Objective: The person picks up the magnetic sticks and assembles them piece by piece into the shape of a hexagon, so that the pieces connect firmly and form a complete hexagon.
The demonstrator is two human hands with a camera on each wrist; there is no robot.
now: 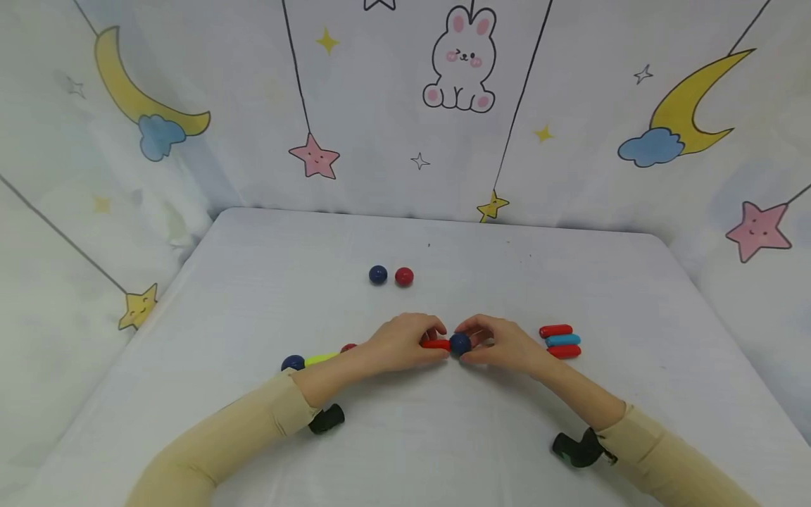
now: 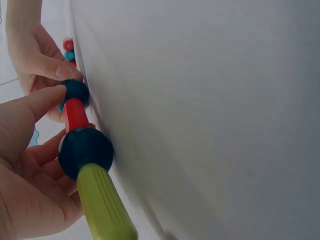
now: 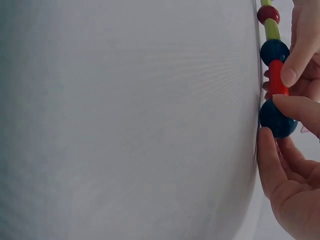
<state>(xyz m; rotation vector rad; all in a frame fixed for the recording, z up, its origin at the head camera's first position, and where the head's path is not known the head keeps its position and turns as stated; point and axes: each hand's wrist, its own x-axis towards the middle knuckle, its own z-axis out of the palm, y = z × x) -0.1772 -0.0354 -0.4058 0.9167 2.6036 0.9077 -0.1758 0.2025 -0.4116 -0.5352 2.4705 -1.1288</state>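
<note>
A chain of toy balls and rods lies on the white table. My left hand (image 1: 405, 343) pinches its red rod (image 3: 278, 77) between thumb and fingers. At the rod's right end, my right hand (image 1: 507, 346) holds a dark blue ball (image 1: 460, 343) with its fingertips. That ball touches the rod; how deeply they join is hidden. Leftward from the red rod come another dark blue ball (image 2: 86, 152), a yellow-green rod (image 2: 106, 202), a red ball (image 3: 268, 15) and a further yellow-green rod (image 1: 321, 359) with a blue ball (image 1: 293, 362) at its end. My left hand and forearm cover part of the chain in the head view.
Beyond the hands sit a loose dark blue ball (image 1: 378, 274) and a red ball (image 1: 404, 277), side by side. Two red rods (image 1: 564, 351) with a blue rod (image 1: 563, 340) between them lie right of my right hand. A patterned cloth (image 1: 380, 105) hangs behind the table.
</note>
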